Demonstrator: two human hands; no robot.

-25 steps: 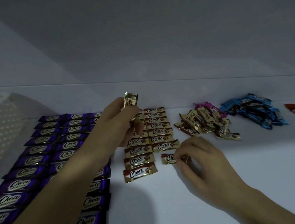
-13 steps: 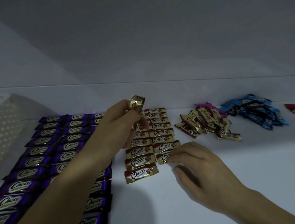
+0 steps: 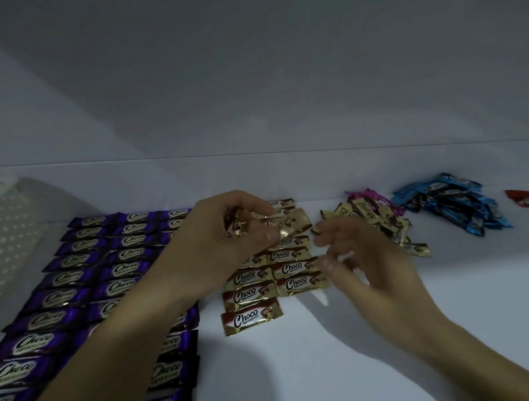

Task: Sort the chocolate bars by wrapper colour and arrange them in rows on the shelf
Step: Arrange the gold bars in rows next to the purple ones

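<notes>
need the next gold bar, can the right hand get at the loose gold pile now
Probably yes: the right hand is open and empty, right beside the loose gold pile, with nothing between them.

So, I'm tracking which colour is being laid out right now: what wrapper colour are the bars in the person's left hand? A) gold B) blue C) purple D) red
A: the left hand grips gold bars above the gold rows; the purple rows lie flat to their left.
</notes>
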